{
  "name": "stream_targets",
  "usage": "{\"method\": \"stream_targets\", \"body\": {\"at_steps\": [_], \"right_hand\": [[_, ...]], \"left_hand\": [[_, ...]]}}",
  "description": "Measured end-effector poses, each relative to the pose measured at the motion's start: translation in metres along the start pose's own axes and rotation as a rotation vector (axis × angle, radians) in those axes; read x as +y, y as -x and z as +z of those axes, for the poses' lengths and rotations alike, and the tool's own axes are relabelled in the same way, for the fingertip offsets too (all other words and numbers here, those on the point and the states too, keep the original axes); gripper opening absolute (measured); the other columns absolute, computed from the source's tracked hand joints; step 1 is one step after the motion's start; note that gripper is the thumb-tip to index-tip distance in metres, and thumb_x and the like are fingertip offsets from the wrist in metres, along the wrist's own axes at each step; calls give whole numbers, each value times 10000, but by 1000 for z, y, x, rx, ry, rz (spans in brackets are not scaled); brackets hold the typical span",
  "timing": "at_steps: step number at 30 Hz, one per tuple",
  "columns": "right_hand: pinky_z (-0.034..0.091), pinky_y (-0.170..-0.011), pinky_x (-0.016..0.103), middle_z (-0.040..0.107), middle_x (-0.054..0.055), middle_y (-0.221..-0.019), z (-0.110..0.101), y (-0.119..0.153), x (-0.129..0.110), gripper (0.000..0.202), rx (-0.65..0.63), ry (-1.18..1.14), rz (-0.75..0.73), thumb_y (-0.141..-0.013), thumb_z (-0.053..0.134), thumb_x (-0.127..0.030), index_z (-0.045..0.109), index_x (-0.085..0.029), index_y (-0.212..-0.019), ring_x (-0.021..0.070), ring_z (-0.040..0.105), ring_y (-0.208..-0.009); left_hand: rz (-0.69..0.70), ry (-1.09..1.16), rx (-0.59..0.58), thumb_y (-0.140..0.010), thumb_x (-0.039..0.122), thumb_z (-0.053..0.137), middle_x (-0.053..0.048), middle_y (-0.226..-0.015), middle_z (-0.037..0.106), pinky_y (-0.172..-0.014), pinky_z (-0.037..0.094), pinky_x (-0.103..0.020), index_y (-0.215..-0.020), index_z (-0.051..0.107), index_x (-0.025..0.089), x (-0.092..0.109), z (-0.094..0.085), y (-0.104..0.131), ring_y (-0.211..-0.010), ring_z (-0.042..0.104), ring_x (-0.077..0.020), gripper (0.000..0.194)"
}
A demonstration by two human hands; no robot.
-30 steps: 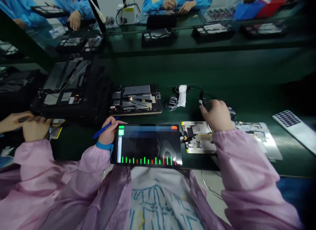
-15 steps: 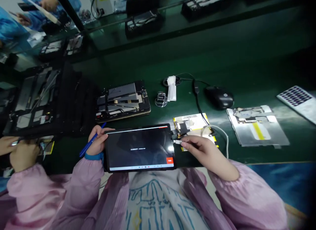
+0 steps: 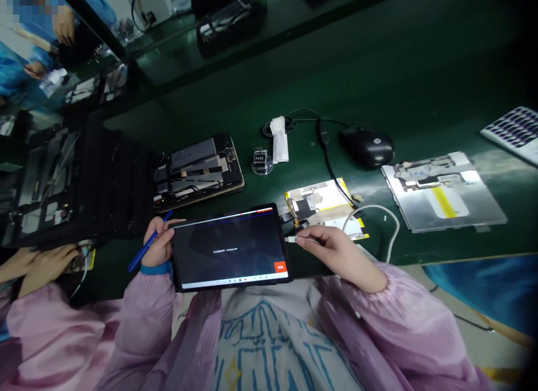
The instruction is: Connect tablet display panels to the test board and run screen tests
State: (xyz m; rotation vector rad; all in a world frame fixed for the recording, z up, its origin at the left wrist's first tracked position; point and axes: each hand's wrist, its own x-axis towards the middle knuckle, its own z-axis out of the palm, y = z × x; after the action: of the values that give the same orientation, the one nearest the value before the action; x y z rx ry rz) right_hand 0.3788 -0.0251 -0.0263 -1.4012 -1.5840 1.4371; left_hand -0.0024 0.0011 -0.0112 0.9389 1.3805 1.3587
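Observation:
My left hand (image 3: 157, 242) grips the left edge of a tablet screen (image 3: 229, 251), with a blue pen (image 3: 149, 242) tucked between its fingers. The screen is lit, mostly black with a line of small text and a red box at its lower right. At the right edge, my right hand (image 3: 325, 245) pinches a white cable plug (image 3: 292, 239) that meets the side of the screen. Its white cable (image 3: 397, 226) loops off to the right. Just behind lies a flat battery with a circuit board (image 3: 323, 203), joined to the screen side by a dark connector.
Behind stand an opened tablet (image 3: 197, 170), a small counter (image 3: 261, 160), a wrapped cable (image 3: 280, 144) and a black mouse (image 3: 365, 146). A metal panel (image 3: 474, 203) lies right. Stacked tablet bodies (image 3: 50, 184) fill the left, beside a co-worker's hands (image 3: 48, 265).
The view has shifted a little, moving most things left in the picture. Both hands keep their hold on the tablet screen and the plug. The co-worker's hands at left have changed pose.

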Motion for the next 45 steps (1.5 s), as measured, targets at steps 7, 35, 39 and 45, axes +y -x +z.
{"method": "stream_targets", "body": {"at_steps": [7, 35, 39, 45], "right_hand": [[452, -573, 277, 684, 38, -721, 0, -1, 4, 347, -42, 81, -45, -893, 482, -430, 670, -196, -720, 174, 603, -655], [523, -662, 307, 736, 67, -811, 28, 10, 8, 367, 56, 38, 2, -874, 491, -469, 705, -178, -810, 218, 677, -739], [538, -637, 302, 728, 56, -763, 26, 11, 8, 374, 60, 113, -79, -906, 473, -464, 700, -185, -805, 206, 681, -695], [558, -704, 290, 717, 64, -858, 21, 16, 5, 189, 184, 357, -414, -923, 529, -313, 673, -192, -908, 180, 686, -789]], "left_hand": [[-10, -16, 37, -507, 252, 847, -44, -754, 737, -593, 595, -370, -658, 348, 201, 0, 1, 2, -629, 693, -231, 524], [61, 21, -40, -673, 238, 787, -61, -898, 740, -666, 556, -274, -653, 358, 188, -9, -1, 14, -738, 696, -178, 432], [69, 21, -28, -669, 245, 789, -74, -894, 743, -668, 555, -287, -653, 351, 190, -10, -1, 15, -734, 694, -185, 441], [87, 39, 10, -685, 235, 769, -59, -862, 744, -635, 537, -278, -657, 360, 193, 1, 5, 21, -698, 677, -175, 412]]}}
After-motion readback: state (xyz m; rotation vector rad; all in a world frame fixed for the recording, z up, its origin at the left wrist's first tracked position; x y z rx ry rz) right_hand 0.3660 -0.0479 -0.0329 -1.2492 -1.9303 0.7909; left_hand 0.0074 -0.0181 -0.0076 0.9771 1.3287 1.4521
